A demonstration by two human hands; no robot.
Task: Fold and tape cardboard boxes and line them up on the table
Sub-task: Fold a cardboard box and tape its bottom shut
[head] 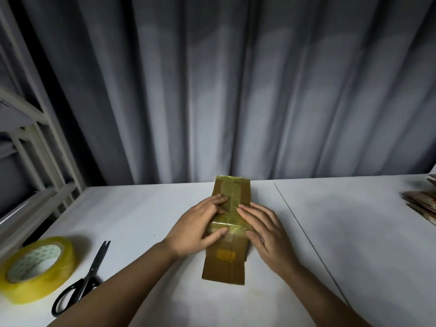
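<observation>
A brown cardboard box [226, 265] lies on the white table [146, 208], its long side running away from me. Shiny clear tape runs along its top seam and across its middle. My left hand [198, 228] lies flat on the box's left half, fingers pressing on the tape. My right hand [264, 232] presses flat on the right half, fingertips at the centre seam. A big roll of yellowish clear tape [37, 267] sits at the near left, with black scissors [83, 282] beside it.
A stack of flat cardboard pieces [422, 204] sits at the table's right edge. A grey curtain [236, 90] hangs behind the table. A pale metal rack [30, 142] stands at the left. A seam [306, 239] joins two tabletops right of the box.
</observation>
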